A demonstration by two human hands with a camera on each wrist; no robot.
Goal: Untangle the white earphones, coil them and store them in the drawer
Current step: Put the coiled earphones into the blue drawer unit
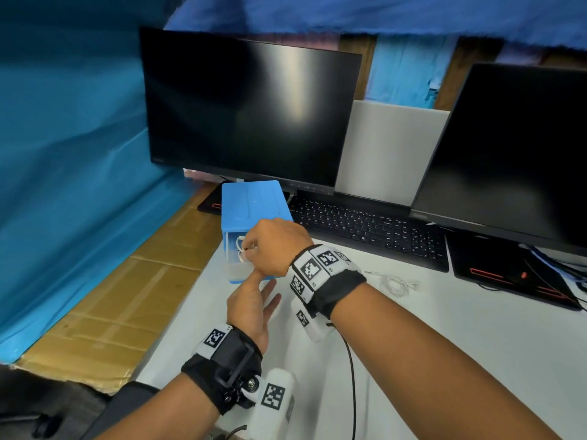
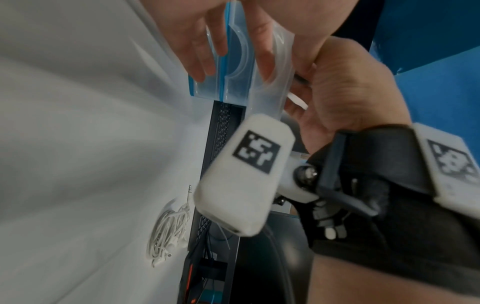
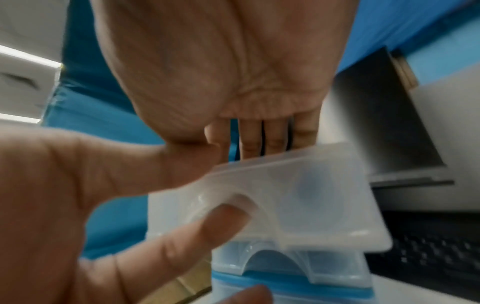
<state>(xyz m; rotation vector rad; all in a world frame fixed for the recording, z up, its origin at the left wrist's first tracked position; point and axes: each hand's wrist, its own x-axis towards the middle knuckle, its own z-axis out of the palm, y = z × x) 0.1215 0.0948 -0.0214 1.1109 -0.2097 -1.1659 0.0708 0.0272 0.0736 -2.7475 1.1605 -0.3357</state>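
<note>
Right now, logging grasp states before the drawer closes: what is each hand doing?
Left hand: open, fingers touching the drawer front.
Right hand: pinching white earphones.

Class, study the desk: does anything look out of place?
Yes: a white earphone bundle lies loose on the table by the keyboard, plug sticking out, apart from the open drawer where the right hand grips other white earphones.

A white desk (image 1: 476, 344) stands against blue sheeting (image 1: 63, 154) that covers the left side and hangs overhead. Two dark monitors (image 1: 247, 112) (image 1: 508, 154) stand at its back (both screens are off, catching only a soft glare), with a grey panel (image 1: 387, 150) between them. A black keyboard (image 1: 365, 227) lies in front. Flattened cardboard (image 1: 127, 296) lies along the desk's left edge.
</note>
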